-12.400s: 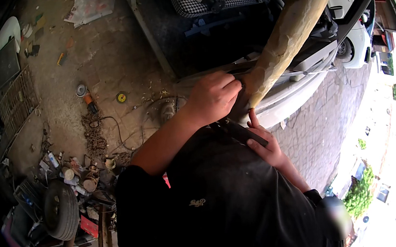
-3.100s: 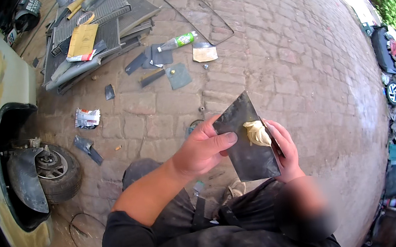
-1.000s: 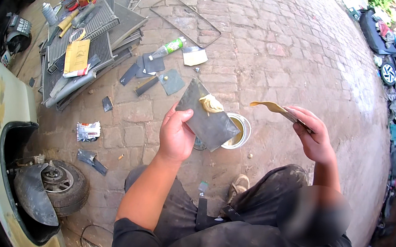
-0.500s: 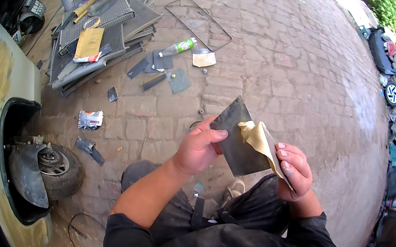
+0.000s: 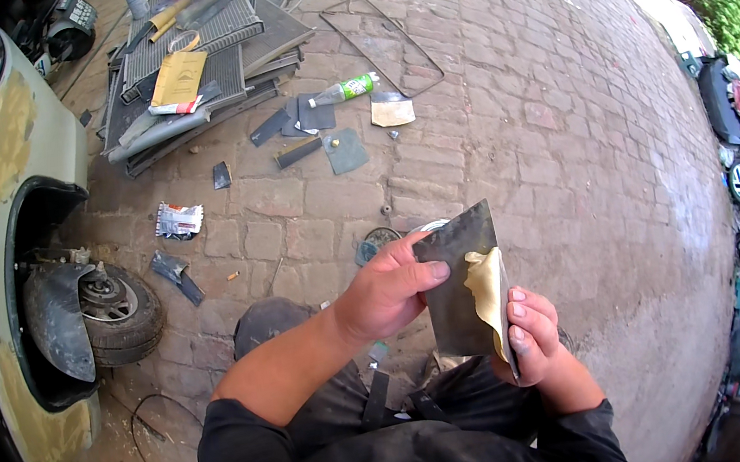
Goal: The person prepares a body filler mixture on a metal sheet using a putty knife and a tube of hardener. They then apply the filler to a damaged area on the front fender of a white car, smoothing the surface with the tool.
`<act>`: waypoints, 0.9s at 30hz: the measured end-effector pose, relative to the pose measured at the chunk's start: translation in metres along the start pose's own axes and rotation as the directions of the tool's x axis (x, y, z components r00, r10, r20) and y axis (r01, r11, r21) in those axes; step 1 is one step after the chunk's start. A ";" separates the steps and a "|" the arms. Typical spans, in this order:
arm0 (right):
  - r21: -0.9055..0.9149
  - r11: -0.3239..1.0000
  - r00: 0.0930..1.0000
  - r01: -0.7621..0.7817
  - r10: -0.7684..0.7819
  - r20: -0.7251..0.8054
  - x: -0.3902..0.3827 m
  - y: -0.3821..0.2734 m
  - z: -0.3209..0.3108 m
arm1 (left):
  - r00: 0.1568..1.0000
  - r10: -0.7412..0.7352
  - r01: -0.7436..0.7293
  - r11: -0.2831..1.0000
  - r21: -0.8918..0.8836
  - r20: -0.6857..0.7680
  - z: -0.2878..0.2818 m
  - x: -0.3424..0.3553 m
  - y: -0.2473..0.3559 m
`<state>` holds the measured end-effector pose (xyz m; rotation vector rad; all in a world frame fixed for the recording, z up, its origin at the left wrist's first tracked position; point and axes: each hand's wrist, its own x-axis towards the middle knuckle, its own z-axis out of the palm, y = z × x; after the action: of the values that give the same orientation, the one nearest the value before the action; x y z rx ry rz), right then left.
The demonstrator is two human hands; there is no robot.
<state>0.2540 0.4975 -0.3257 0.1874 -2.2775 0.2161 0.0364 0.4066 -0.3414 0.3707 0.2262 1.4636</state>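
Observation:
My left hand (image 5: 386,294) grips a thin dark grey plate (image 5: 459,317) by its left edge, thumb on top. Yellowish putty (image 5: 486,283) sits in a soft lump along the plate's right side. Closed around a thin flat putty spreader (image 5: 512,352), my right hand (image 5: 538,332) keeps it nearly edge-on against the putty at the plate's right edge. Part of the spreader is hidden by my fingers and the putty. Both hands are above my lap.
At left stands a car body (image 5: 15,147) with yellowish filler patches and an exposed wheel (image 5: 125,319). Radiators (image 5: 223,73) are stacked at far left, tools and packets on top. A bottle (image 5: 342,90), sandpaper sheets (image 5: 317,114) and a torn packet (image 5: 179,221) lie on the brick paving.
The plate has turned more upright and shifted slightly right and down. The spreader has swung from a slant to nearly upright, and the putty now hangs as a narrower fold along it.

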 end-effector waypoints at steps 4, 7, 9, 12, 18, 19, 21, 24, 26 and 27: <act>-0.012 0.996 0.996 -0.088 0.088 0.034 0.009 -0.005 0.000 | 0.999 0.054 -0.054 0.997 0.064 0.001 0.003 0.003 -0.001; -0.022 0.992 0.991 -0.126 0.127 0.040 0.009 -0.005 0.000 | 0.998 0.065 -0.066 0.994 0.088 0.017 0.001 0.005 -0.001; -0.025 0.987 0.986 -0.158 0.159 0.044 0.012 -0.006 0.000 | 0.997 0.079 -0.079 0.992 0.097 0.003 0.000 0.005 -0.003; -0.031 0.979 0.979 -0.201 0.202 0.035 0.016 -0.005 0.003 | 0.997 0.079 -0.077 0.993 0.090 -0.014 -0.001 0.007 -0.003; -0.049 0.962 0.961 -0.270 0.273 0.053 0.018 -0.002 0.004 | 0.995 0.095 -0.089 0.987 0.134 -0.039 0.002 0.008 -0.004; -0.051 0.960 0.959 -0.275 0.278 0.053 0.017 -0.001 0.005 | 0.993 0.105 -0.096 0.985 0.146 -0.052 0.004 0.009 -0.004; -0.025 0.949 0.948 -0.313 0.314 0.046 0.017 -0.001 0.007 | 0.994 0.101 -0.093 0.984 0.151 -0.041 0.003 0.009 -0.004; 0.051 0.911 0.912 -0.409 0.406 0.053 0.013 0.002 0.010 | 0.996 0.082 -0.077 0.984 0.162 -0.024 0.003 0.007 -0.005; 0.088 0.851 0.855 -0.518 0.511 0.089 0.008 0.009 0.011 | 0.999 0.053 -0.051 0.983 0.175 -0.002 0.004 0.005 -0.004; 0.096 0.806 0.811 -0.583 0.573 0.120 0.006 0.019 0.013 | 0.999 0.036 -0.038 0.982 0.187 0.012 0.004 0.003 -0.004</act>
<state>0.2368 0.5123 -0.3317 -0.4590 -2.3478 0.6871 0.0416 0.4089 -0.3387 0.5351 0.3532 1.4812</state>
